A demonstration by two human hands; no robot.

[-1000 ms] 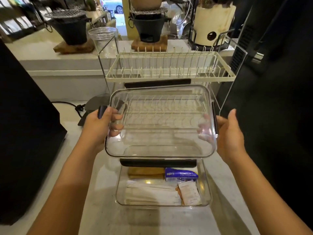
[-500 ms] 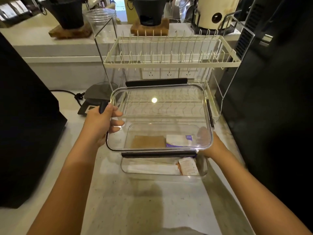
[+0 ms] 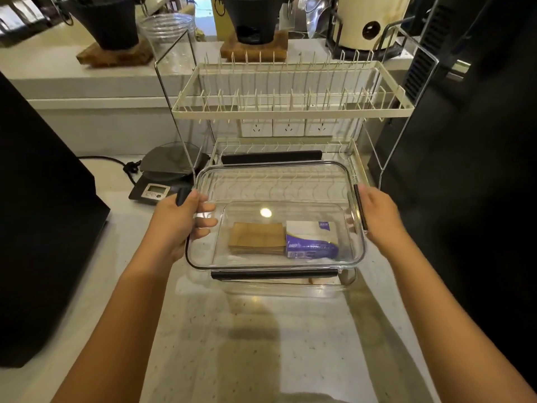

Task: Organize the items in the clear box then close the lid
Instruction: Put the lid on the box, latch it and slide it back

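The left hand point(image 3: 180, 225) pinches the lid's point(image 3: 276, 184) left edge, thumb on top, fingers curled under; the right hand point(image 3: 377, 213) clasps its right edge. The lid hangs between them, just above the box point(image 3: 290, 289) on the desk point(image 3: 261, 344). It sits skewed toward the far side, so it may land off the rim and fail to seat; the black clips could catch. Lid and box are clear, hard, glossy, round-cornered. Under the lid lie flat brown papers point(image 3: 257, 237) and a shiny purple packet point(image 3: 312, 245).
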